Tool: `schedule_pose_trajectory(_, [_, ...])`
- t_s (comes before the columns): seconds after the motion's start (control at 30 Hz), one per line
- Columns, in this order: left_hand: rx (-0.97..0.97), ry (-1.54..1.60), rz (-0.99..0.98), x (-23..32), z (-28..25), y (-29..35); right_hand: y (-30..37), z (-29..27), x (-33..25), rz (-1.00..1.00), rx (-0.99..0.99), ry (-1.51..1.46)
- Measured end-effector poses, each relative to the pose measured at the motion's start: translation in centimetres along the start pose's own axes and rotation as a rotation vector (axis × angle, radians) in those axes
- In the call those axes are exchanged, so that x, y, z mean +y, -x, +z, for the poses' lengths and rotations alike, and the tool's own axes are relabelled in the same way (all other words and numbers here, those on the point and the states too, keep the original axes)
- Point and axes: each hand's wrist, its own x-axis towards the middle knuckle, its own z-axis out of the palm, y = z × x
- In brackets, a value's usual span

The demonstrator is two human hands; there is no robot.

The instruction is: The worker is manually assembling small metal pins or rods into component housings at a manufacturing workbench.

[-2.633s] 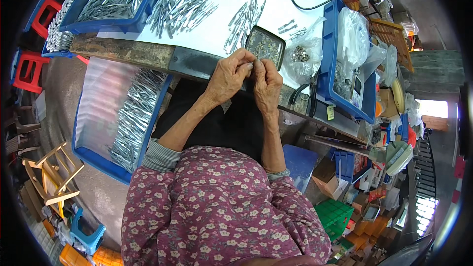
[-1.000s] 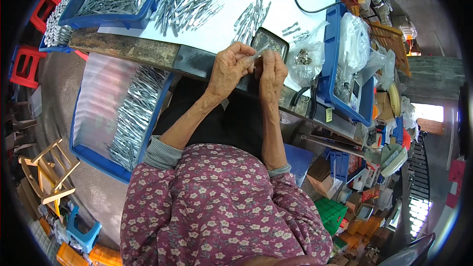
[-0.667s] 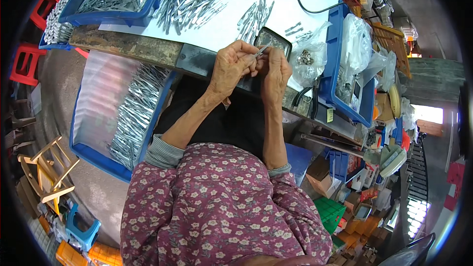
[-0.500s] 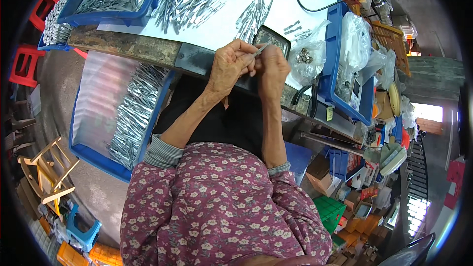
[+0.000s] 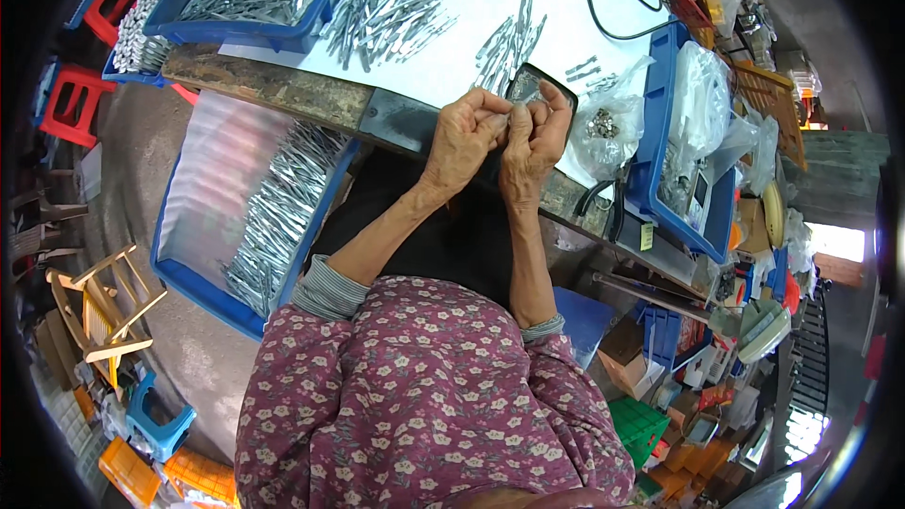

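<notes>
Two hands [image 5: 462,139], two blue trays [image 5: 207,300] of strips [image 5: 283,217] (plus one black tray [image 5: 552,77]).

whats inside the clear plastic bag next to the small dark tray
The clear bag holds a heap of small shiny pieces; whatever lies beneath that heap is covered.

A bare lane of white surface [image 5: 464,52] lies between the large metal-strip pile [image 5: 385,24] and the smaller one [image 5: 509,45]. Straight beyond the hands [image 5: 462,139], a dark-rimmed tray [image 5: 551,76] stands in the way; rightward, a clear plastic bag [image 5: 617,146] and blue bin [image 5: 651,143] block passage.
</notes>
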Motion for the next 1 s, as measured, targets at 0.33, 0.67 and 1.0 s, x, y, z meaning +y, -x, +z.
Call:
schedule_pose_trajectory(0.33, [0.104,-0.221,0.094,-0.5,0.2,-0.2,-0.5,0.5,-0.5,-0.01,0.019,0.224])
schedule_pose_trajectory(0.67, [0.18,-0.653,0.146,3.5,0.0,1.6,1.2,-2.3,-1.2,0.171,-0.092,0.073])
schedule_pose_trajectory(1.0, [0.369,-1.105,0.211,5.1,-5.2,6.3,2.4,-4.2,-1.4,0.142,-0.188,0.147])
